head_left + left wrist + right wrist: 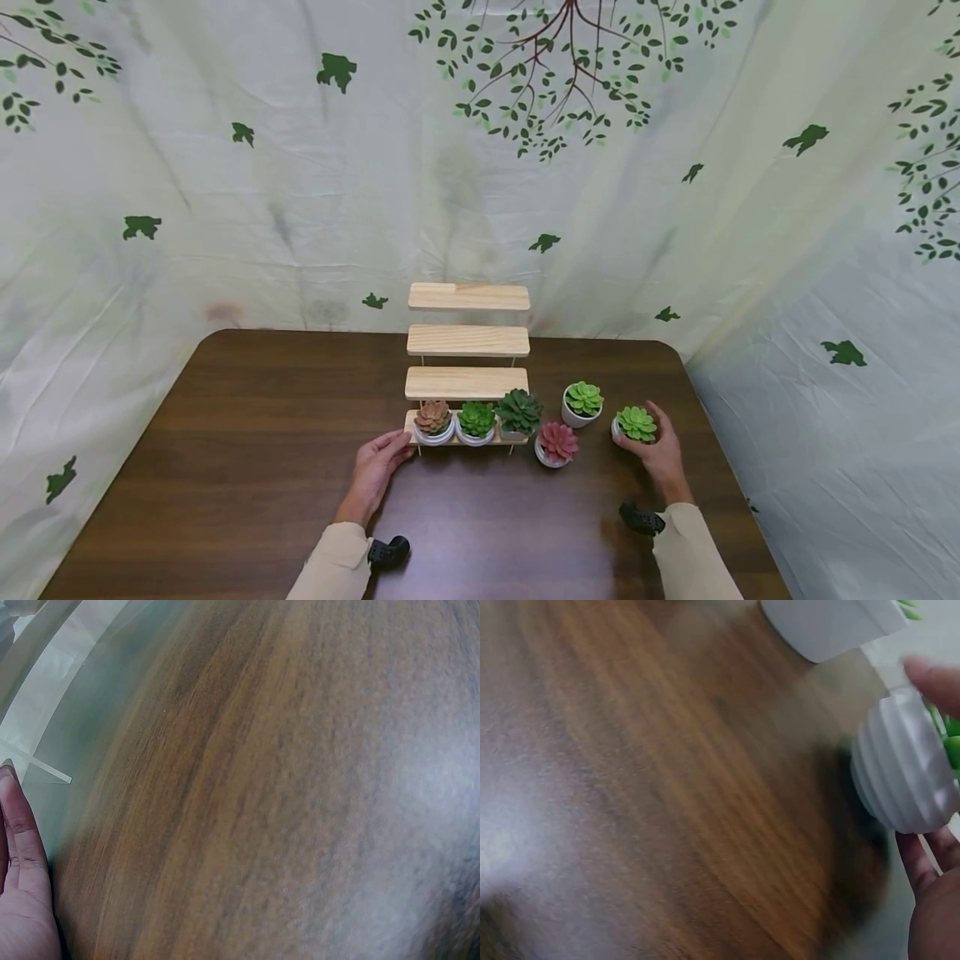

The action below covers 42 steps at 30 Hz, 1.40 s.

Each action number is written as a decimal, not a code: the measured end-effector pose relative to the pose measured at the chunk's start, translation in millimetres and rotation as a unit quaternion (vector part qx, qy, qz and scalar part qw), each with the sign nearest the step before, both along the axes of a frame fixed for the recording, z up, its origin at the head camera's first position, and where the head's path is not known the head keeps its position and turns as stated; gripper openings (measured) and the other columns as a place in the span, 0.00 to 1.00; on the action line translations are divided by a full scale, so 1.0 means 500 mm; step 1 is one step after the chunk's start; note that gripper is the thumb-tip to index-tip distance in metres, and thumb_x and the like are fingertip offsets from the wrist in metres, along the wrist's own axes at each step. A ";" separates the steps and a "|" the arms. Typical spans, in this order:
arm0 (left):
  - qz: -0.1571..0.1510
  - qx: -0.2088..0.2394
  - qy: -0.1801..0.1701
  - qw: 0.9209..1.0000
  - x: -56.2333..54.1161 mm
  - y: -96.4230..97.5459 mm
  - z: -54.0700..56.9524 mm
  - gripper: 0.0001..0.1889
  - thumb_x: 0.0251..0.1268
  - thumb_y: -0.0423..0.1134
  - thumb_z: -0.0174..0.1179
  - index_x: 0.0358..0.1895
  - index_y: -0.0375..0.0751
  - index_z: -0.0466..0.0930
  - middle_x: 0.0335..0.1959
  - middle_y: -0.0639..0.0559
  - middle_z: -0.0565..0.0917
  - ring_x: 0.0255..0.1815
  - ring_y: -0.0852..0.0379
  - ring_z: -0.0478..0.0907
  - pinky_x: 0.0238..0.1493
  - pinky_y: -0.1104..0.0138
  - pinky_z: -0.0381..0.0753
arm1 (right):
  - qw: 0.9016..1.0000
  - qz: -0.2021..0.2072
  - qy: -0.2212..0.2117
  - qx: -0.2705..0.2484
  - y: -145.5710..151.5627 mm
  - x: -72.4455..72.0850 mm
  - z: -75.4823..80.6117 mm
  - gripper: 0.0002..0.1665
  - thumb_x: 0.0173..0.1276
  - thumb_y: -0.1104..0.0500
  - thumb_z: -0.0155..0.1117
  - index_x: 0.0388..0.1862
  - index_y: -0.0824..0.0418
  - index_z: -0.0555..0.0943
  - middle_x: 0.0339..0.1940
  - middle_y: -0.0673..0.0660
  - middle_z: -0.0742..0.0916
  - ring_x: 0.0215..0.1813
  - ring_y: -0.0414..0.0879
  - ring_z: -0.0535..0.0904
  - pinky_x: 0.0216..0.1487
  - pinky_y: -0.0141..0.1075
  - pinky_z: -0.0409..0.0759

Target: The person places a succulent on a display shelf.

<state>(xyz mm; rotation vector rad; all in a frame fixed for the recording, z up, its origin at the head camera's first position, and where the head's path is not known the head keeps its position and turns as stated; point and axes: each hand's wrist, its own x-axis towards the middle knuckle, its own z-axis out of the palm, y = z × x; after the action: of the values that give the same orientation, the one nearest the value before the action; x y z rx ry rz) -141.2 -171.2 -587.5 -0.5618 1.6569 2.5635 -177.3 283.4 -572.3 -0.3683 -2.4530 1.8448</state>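
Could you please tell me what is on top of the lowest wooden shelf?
On the lowest wooden shelf stand a brownish succulent, a bright green succulent and a dark green succulent, all potted. What lies directly beneath them is covered and cannot be seen.

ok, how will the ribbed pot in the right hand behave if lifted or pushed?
Probably stiff: the ribbed pot shows a crisp, evenly molded wall. Likely easy to hold without slipping, since the ridges give the fingers purchase. Pushed, it may rock or tip, as its wall curves inward toward the base.
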 end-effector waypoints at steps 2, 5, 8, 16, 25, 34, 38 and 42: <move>-0.001 -0.001 0.000 1.000 0.001 0.000 0.001 0.04 0.65 0.28 0.60 0.35 0.37 0.83 0.31 0.53 0.84 0.31 0.60 0.82 0.40 0.70 0.83 | 1.000 -0.002 -0.010 0.002 0.000 0.001 -0.005 0.55 0.54 0.67 0.75 0.76 0.62 0.54 0.72 0.67 0.63 0.70 0.58 0.59 0.71 0.51 0.58; -0.004 -0.004 -0.001 1.000 0.002 0.000 0.002 0.03 0.65 0.28 0.60 0.37 0.35 0.83 0.31 0.53 0.84 0.32 0.60 0.82 0.40 0.70 0.83 | 1.000 -0.010 -0.014 -0.002 -0.001 0.001 -0.012 0.53 0.54 0.68 0.74 0.75 0.63 0.55 0.71 0.67 0.64 0.70 0.58 0.59 0.70 0.48 0.59; -0.004 -0.006 -0.002 1.000 0.002 -0.001 0.004 0.03 0.65 0.28 0.60 0.38 0.33 0.83 0.32 0.53 0.84 0.32 0.60 0.81 0.41 0.70 0.83 | 1.000 -0.026 -0.016 -0.008 -0.003 0.002 -0.017 0.51 0.54 0.70 0.73 0.74 0.64 0.56 0.70 0.67 0.65 0.70 0.56 0.61 0.65 0.37 0.65; -0.004 -0.005 -0.003 1.000 0.002 -0.002 0.004 0.03 0.65 0.29 0.61 0.38 0.35 0.84 0.32 0.53 0.84 0.32 0.60 0.81 0.41 0.71 0.83 | 0.998 -0.052 -0.014 0.025 -0.007 0.009 -0.024 0.44 0.54 0.66 0.75 0.67 0.69 0.63 0.64 0.69 0.72 0.63 0.55 0.68 0.41 0.13 0.64; 0.000 0.000 -0.001 1.000 0.002 -0.001 0.004 0.04 0.65 0.27 0.60 0.36 0.36 0.83 0.31 0.54 0.85 0.32 0.61 0.82 0.41 0.70 0.83 | 0.997 -0.061 -0.022 0.037 -0.008 0.010 -0.018 0.43 0.53 0.60 0.77 0.65 0.67 0.67 0.62 0.66 0.75 0.58 0.50 0.70 0.39 0.15 0.67; 0.000 0.001 0.003 1.000 0.001 0.000 0.003 0.05 0.65 0.27 0.59 0.34 0.38 0.83 0.31 0.53 0.84 0.31 0.60 0.82 0.40 0.70 0.84 | 0.998 -0.049 -0.006 0.025 -0.026 0.002 0.044 0.43 0.53 0.59 0.77 0.65 0.67 0.67 0.64 0.66 0.74 0.63 0.53 0.70 0.41 0.14 0.67; 0.000 0.002 0.003 1.000 0.002 0.000 0.003 0.05 0.65 0.26 0.59 0.34 0.37 0.83 0.31 0.53 0.84 0.31 0.60 0.82 0.40 0.70 0.84 | 1.000 -0.024 0.004 0.010 -0.042 -0.009 0.089 0.42 0.53 0.61 0.77 0.65 0.66 0.68 0.64 0.64 0.75 0.63 0.51 0.70 0.43 0.14 0.70; 0.002 0.001 -0.003 1.000 0.001 0.001 0.002 0.05 0.65 0.27 0.59 0.34 0.38 0.83 0.31 0.53 0.84 0.31 0.60 0.82 0.40 0.70 0.84 | 1.000 -0.004 0.017 -0.012 -0.068 -0.021 0.126 0.41 0.54 0.63 0.77 0.65 0.66 0.69 0.61 0.62 0.76 0.57 0.43 0.73 0.44 0.18 0.74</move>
<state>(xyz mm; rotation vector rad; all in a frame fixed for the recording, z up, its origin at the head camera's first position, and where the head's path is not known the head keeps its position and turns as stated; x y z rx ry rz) -140.5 -170.9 -586.3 -0.5727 1.6519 2.5648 -187.8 249.3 -509.4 -0.3443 -2.4059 1.8629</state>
